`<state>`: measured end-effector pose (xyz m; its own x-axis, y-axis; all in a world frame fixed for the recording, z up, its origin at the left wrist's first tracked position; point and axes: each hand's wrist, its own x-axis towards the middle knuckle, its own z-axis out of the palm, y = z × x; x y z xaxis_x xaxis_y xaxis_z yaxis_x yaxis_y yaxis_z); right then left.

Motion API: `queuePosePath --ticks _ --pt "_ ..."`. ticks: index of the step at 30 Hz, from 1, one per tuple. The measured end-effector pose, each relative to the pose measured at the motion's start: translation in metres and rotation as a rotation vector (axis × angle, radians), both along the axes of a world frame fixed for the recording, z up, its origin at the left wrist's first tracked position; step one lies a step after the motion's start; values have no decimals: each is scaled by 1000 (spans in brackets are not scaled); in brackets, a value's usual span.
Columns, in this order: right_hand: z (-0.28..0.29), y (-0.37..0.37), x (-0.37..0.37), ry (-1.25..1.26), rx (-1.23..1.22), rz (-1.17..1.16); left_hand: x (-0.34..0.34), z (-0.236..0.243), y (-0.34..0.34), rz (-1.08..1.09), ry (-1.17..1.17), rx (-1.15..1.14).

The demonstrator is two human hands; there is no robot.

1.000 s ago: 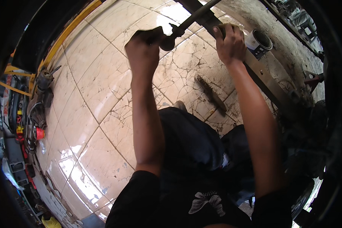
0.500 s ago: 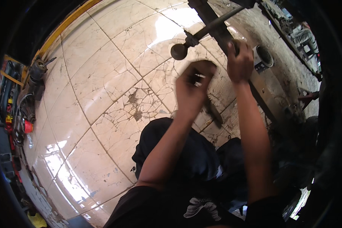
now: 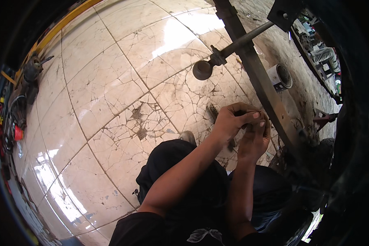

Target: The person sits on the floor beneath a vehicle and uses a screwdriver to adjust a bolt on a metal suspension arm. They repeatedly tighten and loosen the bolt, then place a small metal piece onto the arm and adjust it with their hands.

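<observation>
My left hand (image 3: 231,123) and my right hand (image 3: 253,141) meet in front of my knees, just left of a long dark metal beam (image 3: 263,84). Both have their fingers bent and pinched together, thumbs close to each other. Whatever lies between the fingertips is small, brownish and mostly hidden. Beneath the hands, a narrow dark tool like a brush (image 3: 212,110) rests on the floor, partly covered by my left wrist. Farther off, a metal rod (image 3: 250,37) crosses the beam and ends in a rounded joint (image 3: 202,70).
A white can (image 3: 280,77) stands beyond the beam. Cracked cream tiles (image 3: 110,86) spread to the left. Along the left edge lie greasy machine parts (image 3: 30,76) and a yellow frame (image 3: 65,20). A dark red stand (image 3: 324,117) is at the right.
My right hand has come off the beam and moved down toward me. My left hand has shifted right and down to meet it. The view has shifted slightly.
</observation>
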<state>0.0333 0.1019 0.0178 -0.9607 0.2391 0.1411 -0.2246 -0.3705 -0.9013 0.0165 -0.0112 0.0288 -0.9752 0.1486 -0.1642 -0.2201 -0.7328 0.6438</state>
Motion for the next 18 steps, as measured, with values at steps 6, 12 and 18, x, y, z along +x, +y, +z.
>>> queuePosePath --ticks 6,12,18 --pt "27 -11 4 13 35 -91 1 5 0 40 163 -53" --pt "58 2 -4 195 205 -100 8 16 -8 501 272 -537" --pt "129 -38 -40 182 798 193 2 16 -68 1235 174 -571"
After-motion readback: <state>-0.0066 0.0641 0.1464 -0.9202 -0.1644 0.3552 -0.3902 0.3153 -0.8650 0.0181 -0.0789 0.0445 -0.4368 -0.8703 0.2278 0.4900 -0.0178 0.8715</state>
